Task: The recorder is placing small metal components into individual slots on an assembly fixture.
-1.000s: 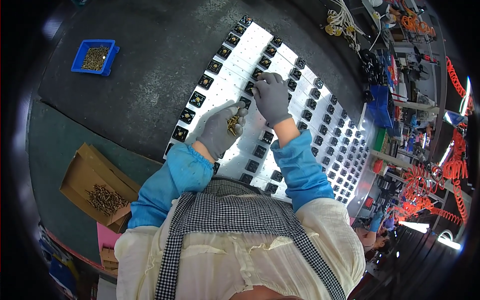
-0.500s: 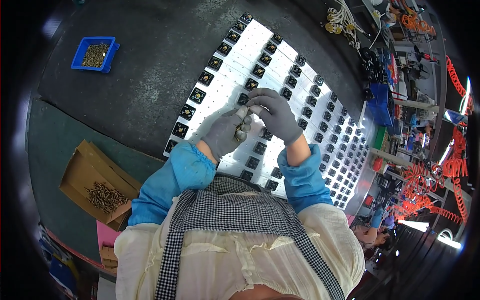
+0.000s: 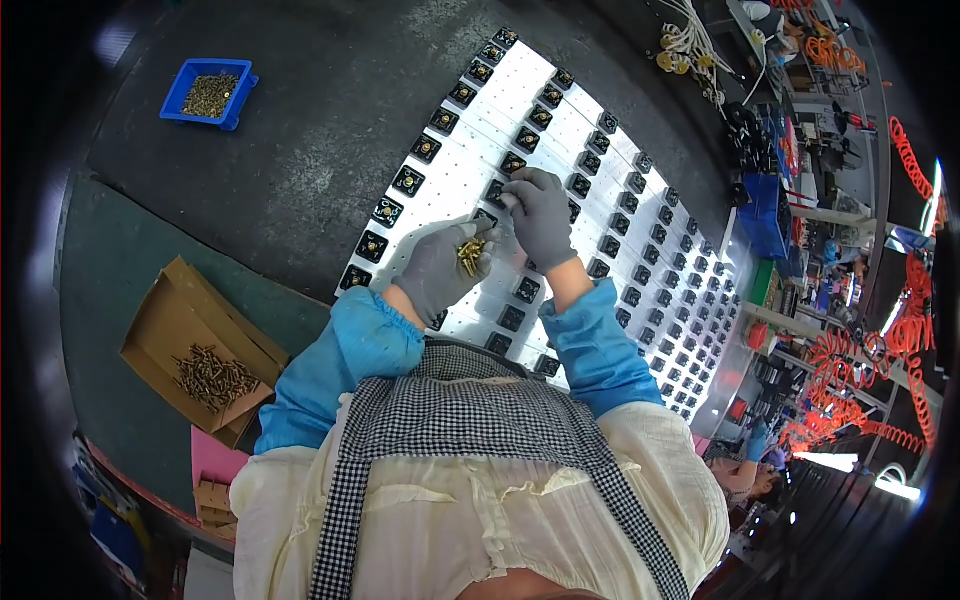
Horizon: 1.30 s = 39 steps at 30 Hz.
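Observation:
My left hand (image 3: 440, 270), in a grey glove, is cupped around several brass-coloured screws (image 3: 470, 256). Just up and to the right, my right hand (image 3: 542, 215), gloved alike, has its fingertips pinched together beside one of the square black parts (image 3: 497, 192). Whatever lies between those fingertips is too small to make out. Both hands are over white metal panels (image 3: 455, 165) that carry rows of these black parts. Many parts in the left rows show a brass-coloured piece at the centre, such as the black part (image 3: 408, 181).
An open cardboard box (image 3: 165, 345) at lower left contains a pile of brass-coloured screws (image 3: 213, 380). Farther off at left, a blue bin (image 3: 240, 90) holds small brass-coloured pieces. Coiled orange hoses (image 3: 835, 365) hang at right, near a co-worker's sleeve (image 3: 757, 440).
My hands have drawn apart. The right has moved to the black part above, while the left has turned so its screws show. The view has shifted slightly.

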{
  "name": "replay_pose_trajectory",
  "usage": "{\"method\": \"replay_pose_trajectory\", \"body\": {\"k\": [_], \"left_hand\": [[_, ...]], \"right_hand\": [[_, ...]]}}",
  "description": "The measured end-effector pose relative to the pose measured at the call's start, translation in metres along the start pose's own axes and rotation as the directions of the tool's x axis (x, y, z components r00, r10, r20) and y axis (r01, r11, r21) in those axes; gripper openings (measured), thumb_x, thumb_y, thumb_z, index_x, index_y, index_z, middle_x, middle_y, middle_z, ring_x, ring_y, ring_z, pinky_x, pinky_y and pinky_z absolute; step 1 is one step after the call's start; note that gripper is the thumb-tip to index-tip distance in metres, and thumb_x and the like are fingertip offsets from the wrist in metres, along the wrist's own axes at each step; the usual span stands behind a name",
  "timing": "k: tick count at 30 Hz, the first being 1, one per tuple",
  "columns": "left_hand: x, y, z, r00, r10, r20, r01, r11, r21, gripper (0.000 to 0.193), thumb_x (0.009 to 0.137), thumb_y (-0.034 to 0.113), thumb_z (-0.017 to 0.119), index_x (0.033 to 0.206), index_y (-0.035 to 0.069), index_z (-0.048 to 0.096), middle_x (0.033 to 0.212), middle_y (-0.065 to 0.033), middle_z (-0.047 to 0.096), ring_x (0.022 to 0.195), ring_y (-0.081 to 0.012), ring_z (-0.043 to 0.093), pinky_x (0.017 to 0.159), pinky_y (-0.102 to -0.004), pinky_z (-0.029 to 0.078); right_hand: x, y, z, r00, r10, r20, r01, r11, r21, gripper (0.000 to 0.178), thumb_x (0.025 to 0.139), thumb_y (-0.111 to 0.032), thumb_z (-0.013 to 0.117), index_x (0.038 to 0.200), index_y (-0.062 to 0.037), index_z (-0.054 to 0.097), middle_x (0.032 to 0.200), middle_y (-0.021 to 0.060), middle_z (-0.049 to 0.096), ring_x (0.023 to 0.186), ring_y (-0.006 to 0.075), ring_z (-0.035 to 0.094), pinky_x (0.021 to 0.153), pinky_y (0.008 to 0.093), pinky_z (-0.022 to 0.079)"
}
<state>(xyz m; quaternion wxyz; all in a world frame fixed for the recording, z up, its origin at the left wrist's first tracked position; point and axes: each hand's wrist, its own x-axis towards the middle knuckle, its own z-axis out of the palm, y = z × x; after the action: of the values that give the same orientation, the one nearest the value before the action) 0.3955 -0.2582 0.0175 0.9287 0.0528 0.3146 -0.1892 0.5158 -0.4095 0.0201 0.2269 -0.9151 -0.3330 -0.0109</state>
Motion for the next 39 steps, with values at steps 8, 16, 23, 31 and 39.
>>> {"method": "replay_pose_trajectory", "body": {"k": [8,16,23,31,39], "left_hand": [[-0.006,0.004,-0.003,0.999,0.035,-0.019,-0.033,0.994,0.1,0.029,0.106,0.023,0.046,0.123,0.002,0.056,0.105,-0.0056,0.06,0.082,-0.0099,0.056,0.066,-0.0192,0.05],[-0.006,0.005,0.002,0.995,0.095,-0.019,-0.095,0.995,-0.023,0.027,0.104,0.015,0.045,0.124,0.001,0.057,0.104,-0.009,0.063,0.084,-0.0132,0.061,0.069,-0.0221,0.053],[-0.005,0.004,-0.007,0.991,0.063,0.117,-0.057,0.997,-0.057,0.034,0.104,0.014,0.042,0.134,0.003,0.053,0.117,-0.0113,0.062,0.107,-0.0204,0.062,0.086,-0.0288,0.057],[-0.008,0.003,-0.005,0.974,0.106,0.202,-0.096,0.994,-0.058,0.034,0.104,0.012,0.041,0.136,0.002,0.049,0.124,-0.0136,0.058,0.113,-0.0244,0.061,0.093,-0.0327,0.056],[-0.005,0.003,-0.009,0.972,0.127,0.195,-0.114,0.99,-0.078,0.032,0.105,0.012,0.041,0.133,0.0,0.048,0.129,-0.0164,0.056,0.119,-0.0284,0.058,0.096,-0.0332,0.055]], "right_hand": [[0.0,-0.005,0.008,0.993,-0.032,-0.117,0.026,0.998,-0.051,0.01,0.081,-0.011,0.07,0.09,-0.0059,0.068,0.104,0.0078,0.065,0.099,0.0321,0.059,0.082,0.044,0.048],[-0.003,-0.013,0.008,0.994,-0.058,-0.095,0.051,0.996,-0.076,0.009,0.082,-0.01,0.069,0.09,-0.0054,0.068,0.103,0.0096,0.065,0.098,0.033,0.059,0.084,0.0431,0.048],[-0.005,-0.005,0.011,0.988,-0.046,-0.149,0.032,0.995,-0.096,0.009,0.08,-0.013,0.07,0.088,-0.0085,0.069,0.106,0.0058,0.065,0.1,0.0304,0.059,0.083,0.0435,0.048],[0.001,-0.014,0.004,0.999,0.026,-0.021,-0.029,0.988,-0.152,0.012,0.08,-0.014,0.072,0.09,-0.0078,0.072,0.111,0.0069,0.066,0.104,0.0316,0.059,0.088,0.0429,0.049],[-0.001,-0.028,-0.005,0.999,0.045,-0.024,-0.048,0.988,-0.146,0.016,0.081,-0.015,0.072,0.096,-0.0073,0.071,0.117,0.009,0.064,0.105,0.0325,0.06,0.09,0.0431,0.049]]}}
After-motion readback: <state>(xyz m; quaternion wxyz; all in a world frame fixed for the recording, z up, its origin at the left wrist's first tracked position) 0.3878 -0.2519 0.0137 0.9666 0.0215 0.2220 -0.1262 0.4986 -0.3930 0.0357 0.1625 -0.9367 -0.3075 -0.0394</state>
